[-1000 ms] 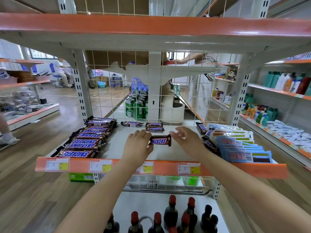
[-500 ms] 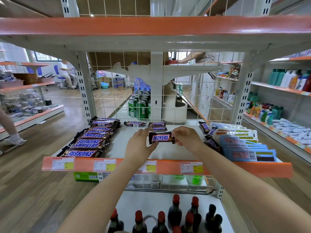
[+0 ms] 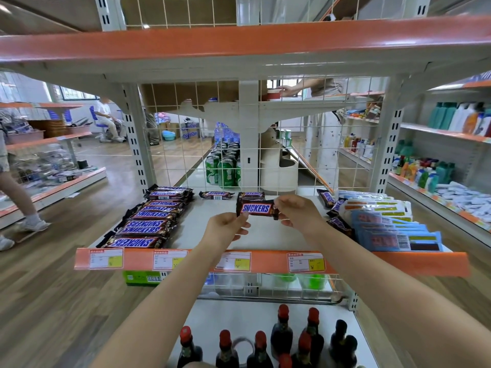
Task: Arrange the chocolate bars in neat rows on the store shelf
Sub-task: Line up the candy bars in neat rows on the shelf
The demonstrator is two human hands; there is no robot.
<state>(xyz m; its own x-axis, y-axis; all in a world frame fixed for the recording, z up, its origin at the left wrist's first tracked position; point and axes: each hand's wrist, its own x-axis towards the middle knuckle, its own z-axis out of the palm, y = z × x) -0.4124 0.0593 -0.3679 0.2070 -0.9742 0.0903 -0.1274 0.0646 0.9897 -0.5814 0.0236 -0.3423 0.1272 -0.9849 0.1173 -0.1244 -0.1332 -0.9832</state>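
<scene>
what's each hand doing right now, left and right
Left hand: closed, pinching the left end of the Snickers bar.
Right hand: closed, pinching the right end of the same bar, held above the shelf.

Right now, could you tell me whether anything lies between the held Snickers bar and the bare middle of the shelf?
Nothing visible does. Both hands hold the Snickers bar above bare shelf; two bars lie just behind it.

Held chocolate bar [image 3: 257,209]: dark brown wrapper, blue lettering panel edged in red, white letters. Row of bars [image 3: 148,221] at the shelf's left edge: same colours. Shelf [image 3: 265,235] surface: pale grey; front lip orange, carrying white-and-yellow price labels [image 3: 106,258]. Packets [image 3: 393,229] at right edge: blue and white. Bottles [image 3: 281,333] below: dark, red caps.
</scene>
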